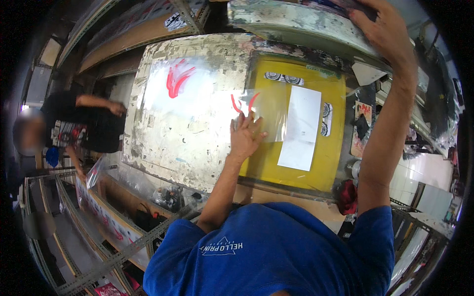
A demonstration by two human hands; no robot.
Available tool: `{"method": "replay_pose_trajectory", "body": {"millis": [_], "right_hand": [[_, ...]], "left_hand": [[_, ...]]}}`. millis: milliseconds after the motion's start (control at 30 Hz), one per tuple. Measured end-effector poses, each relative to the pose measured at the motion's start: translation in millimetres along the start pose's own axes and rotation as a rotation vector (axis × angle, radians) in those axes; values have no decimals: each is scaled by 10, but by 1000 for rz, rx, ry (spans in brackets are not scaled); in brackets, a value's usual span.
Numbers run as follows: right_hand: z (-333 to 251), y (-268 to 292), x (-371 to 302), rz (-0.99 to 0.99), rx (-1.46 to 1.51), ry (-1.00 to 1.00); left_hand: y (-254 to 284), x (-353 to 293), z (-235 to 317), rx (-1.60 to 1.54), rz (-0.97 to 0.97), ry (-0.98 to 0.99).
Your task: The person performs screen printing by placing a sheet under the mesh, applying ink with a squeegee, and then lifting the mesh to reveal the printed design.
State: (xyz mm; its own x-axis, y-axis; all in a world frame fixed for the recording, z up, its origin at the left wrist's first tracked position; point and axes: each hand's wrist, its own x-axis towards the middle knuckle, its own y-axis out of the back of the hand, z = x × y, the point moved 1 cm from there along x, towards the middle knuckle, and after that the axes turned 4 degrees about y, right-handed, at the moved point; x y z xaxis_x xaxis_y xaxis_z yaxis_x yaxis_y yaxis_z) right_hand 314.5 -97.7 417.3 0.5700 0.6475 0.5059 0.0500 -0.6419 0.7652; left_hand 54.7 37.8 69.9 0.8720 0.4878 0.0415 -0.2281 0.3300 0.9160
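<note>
My left hand [246,136] rests with spread fingers on a clear plastic sheet [273,118]. Two red curved strokes mark the sheet just beyond my fingertips. The sheet lies across the seam between a pale, paint-worn worktop [182,138] and a yellow panel [266,167]. A white paper strip [302,128] is on the panel, close to black-and-white printed pieces [284,78]. At the far right, my right hand [387,32] reaches over a paint-stained pale ledge [306,24], its fingers curled by something dark. The picture's upper edge cuts off what they grip.
Farther left on the worktop is another translucent sheet [197,81] with red strokes [176,79]. A co-worker in dark clothes [98,123] stands at the worktop's left side. Metal racks [94,237] fill the near left. A dark red cloth [348,196] sits beside the yellow panel's near right corner.
</note>
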Motion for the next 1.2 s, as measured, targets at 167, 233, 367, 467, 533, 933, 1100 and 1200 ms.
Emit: {"method": "replay_pose_trajectory", "body": {"millis": [167, 233, 367, 467, 533, 933, 1100, 1200], "right_hand": [[70, 10, 81, -124, -15, -119], [147, -48, 67, -51, 4, -11], [-2, 16, -39, -18, -56, 74], [127, -5, 75, -97, -24, -14], [68, 58, 57, -148, -55, -98], [-45, 48, -71, -64, -20, 29], [77, 72, -5, -82, 14, -19], [156, -11, 20, -74, -57, 4]], "left_hand": [[-424, 164, 336, -49, -53, -212], [-480, 277, 471, -49, -103, -268], [-517, 404, 630, -90, -174, -326], [-546, 451, 684, -91, -175, -347], [-568, 461, 717, -93, -134, -364], [-611, 508, 765, -84, -105, -383], [-678, 513, 770, -60, -86, -389], [-684, 501, 744, -55, -87, -382]]}}
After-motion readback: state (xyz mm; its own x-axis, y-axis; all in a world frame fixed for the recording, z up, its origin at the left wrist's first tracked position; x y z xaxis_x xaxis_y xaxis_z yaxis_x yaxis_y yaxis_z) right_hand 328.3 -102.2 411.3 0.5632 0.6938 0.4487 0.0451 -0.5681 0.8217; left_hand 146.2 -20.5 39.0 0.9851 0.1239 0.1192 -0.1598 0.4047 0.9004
